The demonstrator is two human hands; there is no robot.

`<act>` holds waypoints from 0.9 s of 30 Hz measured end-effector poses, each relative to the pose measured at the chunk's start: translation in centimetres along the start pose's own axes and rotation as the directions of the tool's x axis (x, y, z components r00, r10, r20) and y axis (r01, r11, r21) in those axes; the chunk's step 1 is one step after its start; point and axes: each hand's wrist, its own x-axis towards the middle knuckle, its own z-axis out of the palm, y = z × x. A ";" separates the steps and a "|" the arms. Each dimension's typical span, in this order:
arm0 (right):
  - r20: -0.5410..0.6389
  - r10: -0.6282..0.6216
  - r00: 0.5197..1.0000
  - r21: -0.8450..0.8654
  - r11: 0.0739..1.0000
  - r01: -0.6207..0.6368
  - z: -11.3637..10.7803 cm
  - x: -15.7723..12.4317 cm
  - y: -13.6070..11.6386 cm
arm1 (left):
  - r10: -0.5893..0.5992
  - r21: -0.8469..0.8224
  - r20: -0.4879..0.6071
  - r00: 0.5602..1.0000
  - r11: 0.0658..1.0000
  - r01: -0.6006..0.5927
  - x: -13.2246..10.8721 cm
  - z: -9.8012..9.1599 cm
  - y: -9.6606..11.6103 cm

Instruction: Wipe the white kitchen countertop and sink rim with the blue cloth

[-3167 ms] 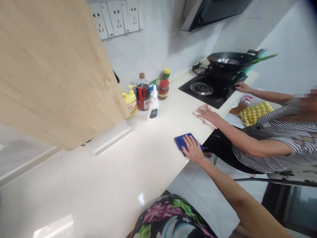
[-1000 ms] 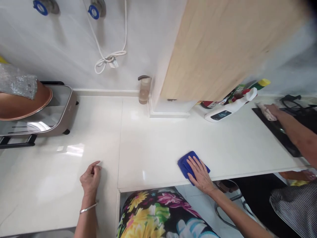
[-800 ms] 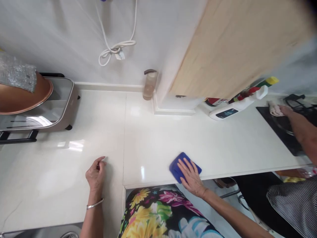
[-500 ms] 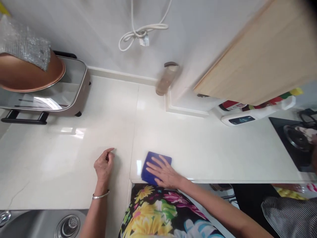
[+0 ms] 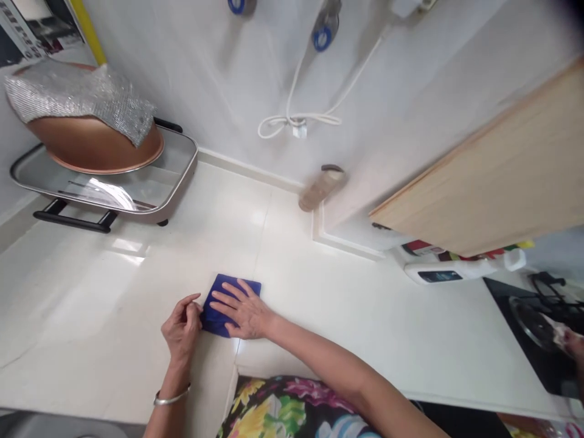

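A folded blue cloth [image 5: 218, 322] lies flat on the white countertop [image 5: 292, 353]. My right hand [image 5: 249, 313] rests palm down on it with the fingers spread. Close beside the cloth's left edge is my left hand [image 5: 181, 325], its fingers loosely curled and nothing visible in them; a silver bangle [image 5: 171, 396] is on that wrist. Whether the left fingertips touch the cloth I cannot tell.
At the left, a copper-coloured pot [image 5: 91, 137] under silvery sheeting stands on a glass-lidded electric pan [image 5: 180, 176]. A brown bottle [image 5: 319, 190] leans by the wall corner. Wooden board [image 5: 493, 164], white handheld device [image 5: 456, 275] and stove [image 5: 524, 340] with another person's hand [image 5: 573, 342] are right.
My right hand has slid the cloth left across the countertop, up beside my left hand. The left hand stays curled. The view has tilted up and shifted left.
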 end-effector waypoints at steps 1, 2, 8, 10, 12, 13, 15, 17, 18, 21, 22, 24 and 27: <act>-0.002 0.013 1.000 -0.020 1.000 -0.013 -0.3 0.8 0.9 | 0.010 0.012 0.003 1.000 1.000 -0.010 0.1 0.0 -0.2; -0.009 0.030 1.000 -0.036 0.999 -0.030 -0.5 1.6 1.8 | 0.021 0.032 0.008 1.000 0.999 -0.021 0.1 0.1 -0.3; -0.089 0.182 0.979 -0.046 0.981 -0.187 -1.9 6.1 7.7 | 0.043 0.190 0.045 0.998 0.981 -0.051 0.4 0.2 -0.7; -0.110 0.225 0.968 -0.042 0.972 -0.231 -2.5 7.0 9.8 | 0.052 0.245 0.066 0.996 0.967 -0.066 0.5 0.1 -0.6; -0.127 0.261 0.957 -0.047 0.962 -0.269 -3.1 7.6 11.9 | 0.052 0.304 0.081 0.995 0.950 -0.075 0.6 0.0 -0.5; -0.135 0.278 0.951 -0.053 0.957 -0.287 -3.5 7.7 13.0 | 0.047 0.333 0.082 0.996 0.940 -0.072 0.6 0.0 -0.6; -0.151 0.319 0.936 -0.066 0.941 -0.332 -4.1 7.9 15.3 | 0.030 0.381 0.079 0.996 0.923 -0.058 0.7 0.0 -0.6; -0.168 0.378 0.910 -0.078 0.916 -0.394 -4.8 7.7 17.8 | 0.012 0.418 0.073 0.997 0.908 -0.041 0.8 0.0 -0.7; -0.176 0.413 0.894 -0.081 0.899 -0.431 -5.1 7.5 19.0 | 0.005 0.431 0.071 0.997 0.902 -0.035 0.7 0.1 -0.8; -0.217 0.514 0.830 -0.082 0.838 -0.540 -5.8 6.4 22.5 | -0.002 0.474 0.051 0.999 0.880 -0.022 0.6 0.2 -0.7; -0.236 0.540 0.807 -0.080 0.817 -0.570 -5.9 5.8 23.6 | -0.002 0.488 0.049 0.999 0.873 -0.022 0.6 0.3 -0.7; -0.269 0.582 0.768 -0.080 0.781 -0.620 -6.0 4.6 25.2 | 0.001 0.515 0.039 0.999 0.857 -0.021 0.5 0.3 -0.6; -0.290 0.629 0.722 -0.093 0.732 -0.675 -5.7 2.8 26.3 | 0.000 0.524 0.038 0.999 0.851 -0.019 0.5 0.4 -0.4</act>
